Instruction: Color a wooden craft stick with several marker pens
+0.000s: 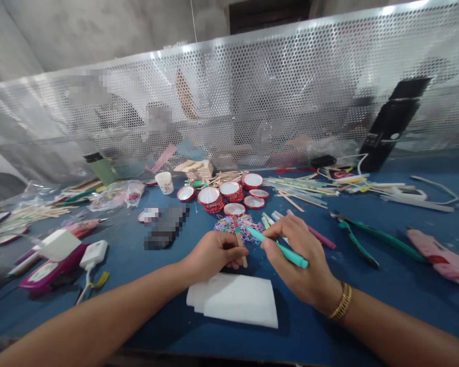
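My left hand [214, 252] is closed on a wooden craft stick [240, 240] with painted bands, held upright over the blue table [367, 300]. My right hand [298, 257] grips a teal marker [281, 248] like a pen, its tip pointing at the stick. A gold bracelet [342, 302] sits on my right wrist. A folded white sheet [235, 299] lies just below both hands. A pile of coloured rubber bands [229, 224] lies just beyond the stick.
Red and white round lids [229, 193] are stacked behind the bands. Loose sticks and markers [309, 186] spread to the right, with green-handled pliers [361, 239] and a pink glue gun [439, 252]. A white charger [94, 255] and a perforated metal screen [252, 102] stand around.
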A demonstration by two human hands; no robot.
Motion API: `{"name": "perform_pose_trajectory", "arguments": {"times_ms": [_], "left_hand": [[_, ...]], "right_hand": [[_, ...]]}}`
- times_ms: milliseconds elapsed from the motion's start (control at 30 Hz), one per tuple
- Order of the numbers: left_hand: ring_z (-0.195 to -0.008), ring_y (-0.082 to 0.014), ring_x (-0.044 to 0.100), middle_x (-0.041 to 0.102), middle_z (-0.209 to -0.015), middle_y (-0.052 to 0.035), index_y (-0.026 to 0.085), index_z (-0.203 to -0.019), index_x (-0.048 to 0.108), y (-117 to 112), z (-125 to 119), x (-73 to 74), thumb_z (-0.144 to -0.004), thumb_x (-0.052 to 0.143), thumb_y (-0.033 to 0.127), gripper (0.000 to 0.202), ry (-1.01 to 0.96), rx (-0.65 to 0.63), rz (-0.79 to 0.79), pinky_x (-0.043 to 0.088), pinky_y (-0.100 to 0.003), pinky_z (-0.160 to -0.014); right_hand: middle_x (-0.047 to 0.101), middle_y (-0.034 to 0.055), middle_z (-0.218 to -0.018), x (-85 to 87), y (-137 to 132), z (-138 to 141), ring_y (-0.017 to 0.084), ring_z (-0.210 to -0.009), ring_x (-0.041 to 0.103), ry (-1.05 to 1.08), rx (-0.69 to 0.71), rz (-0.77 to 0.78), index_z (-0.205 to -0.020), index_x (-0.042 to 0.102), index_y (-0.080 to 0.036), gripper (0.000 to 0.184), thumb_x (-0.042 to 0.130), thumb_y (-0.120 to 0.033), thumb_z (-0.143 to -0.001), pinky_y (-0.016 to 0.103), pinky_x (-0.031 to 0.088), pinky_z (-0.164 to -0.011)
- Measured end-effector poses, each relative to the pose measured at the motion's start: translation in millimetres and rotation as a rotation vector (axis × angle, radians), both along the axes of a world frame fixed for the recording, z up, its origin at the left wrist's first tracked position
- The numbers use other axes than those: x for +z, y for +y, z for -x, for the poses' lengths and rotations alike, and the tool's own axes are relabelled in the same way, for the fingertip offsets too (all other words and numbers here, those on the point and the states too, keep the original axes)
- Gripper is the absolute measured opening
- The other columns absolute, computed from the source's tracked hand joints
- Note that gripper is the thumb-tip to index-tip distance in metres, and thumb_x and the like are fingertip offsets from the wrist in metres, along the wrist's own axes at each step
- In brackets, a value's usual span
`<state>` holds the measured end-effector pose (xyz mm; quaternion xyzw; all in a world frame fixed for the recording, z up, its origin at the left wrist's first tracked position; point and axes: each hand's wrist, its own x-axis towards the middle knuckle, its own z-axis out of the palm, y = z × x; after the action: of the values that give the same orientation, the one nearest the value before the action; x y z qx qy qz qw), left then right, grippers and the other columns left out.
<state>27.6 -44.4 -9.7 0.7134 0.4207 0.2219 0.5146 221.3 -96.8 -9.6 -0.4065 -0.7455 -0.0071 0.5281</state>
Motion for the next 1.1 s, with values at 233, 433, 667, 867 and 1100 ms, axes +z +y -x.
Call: {"name": "perform_pose_trajectory", "arguments": {"times_ms": [233, 433, 667, 867, 1100], "left_hand": [[-0.054, -0.0092, 0.056, 0.062, -0.06, 0.0, 0.014, -0.066, 0.065, 0.0, 0.8, -3.1, -0.08, 0.068, 0.044, 0.033, -0.027, -0.004, -0.004, 0.043, -0.02, -0.054], [-0.054, -0.0094, 0.056, 0.063, -0.061, -0.0006, 0.015, -0.065, 0.063, -1.2, 0.2, -2.7, -0.081, 0.066, 0.045, 0.035, 0.017, 0.013, -0.03, 0.043, -0.02, -0.053], [-0.056, -0.0104, 0.057, 0.063, -0.063, -0.0005, 0.015, -0.066, 0.061, -0.9, 0.7, -3.9, -0.084, 0.063, 0.044, 0.034, 0.022, -0.029, -0.097, 0.044, -0.021, -0.054], [-0.056, -0.0104, 0.057, 0.063, -0.063, -0.0004, 0.015, -0.067, 0.061, -3.6, 0.0, -2.0, -0.084, 0.063, 0.042, 0.031, 0.023, -0.017, -0.078, 0.044, -0.021, -0.054], [-0.056, -0.0104, 0.057, 0.063, -0.063, -0.0008, 0.015, -0.065, 0.06, -2.9, 0.5, -3.0, -0.083, 0.063, 0.042, 0.032, 0.017, -0.018, -0.099, 0.044, -0.021, -0.054]], "right_hand": [[0.057, -0.0027, -0.07, 0.2, -0.3, 0.3, 0.016, -0.066, 0.051, -0.023, -0.009, -0.039, -0.081, 0.051, -0.023, 0.008, 0.054, -0.016, -0.085, 0.04, 0.04, -0.083], [0.058, -0.0041, -0.066, 0.8, 0.9, 3.5, 0.015, -0.063, 0.054, -0.022, -0.014, -0.033, -0.078, 0.051, -0.023, 0.011, 0.056, -0.017, -0.085, 0.039, 0.041, -0.081], [0.06, -0.0033, -0.066, -0.2, 0.9, 5.3, 0.016, -0.065, 0.054, -0.044, 0.002, -0.016, -0.076, 0.051, -0.023, 0.012, 0.055, -0.017, -0.086, 0.037, 0.041, -0.077], [0.061, -0.0029, -0.069, -1.9, 0.9, 6.9, 0.015, -0.066, 0.053, -0.067, 0.028, -0.005, -0.077, 0.051, -0.023, 0.011, 0.054, -0.018, -0.087, 0.038, 0.041, -0.079], [0.062, -0.0028, -0.069, -2.2, 2.0, 6.1, 0.016, -0.067, 0.055, -0.092, 0.004, 0.009, -0.077, 0.052, -0.023, 0.011, 0.055, -0.018, -0.087, 0.038, 0.04, -0.079]]}}
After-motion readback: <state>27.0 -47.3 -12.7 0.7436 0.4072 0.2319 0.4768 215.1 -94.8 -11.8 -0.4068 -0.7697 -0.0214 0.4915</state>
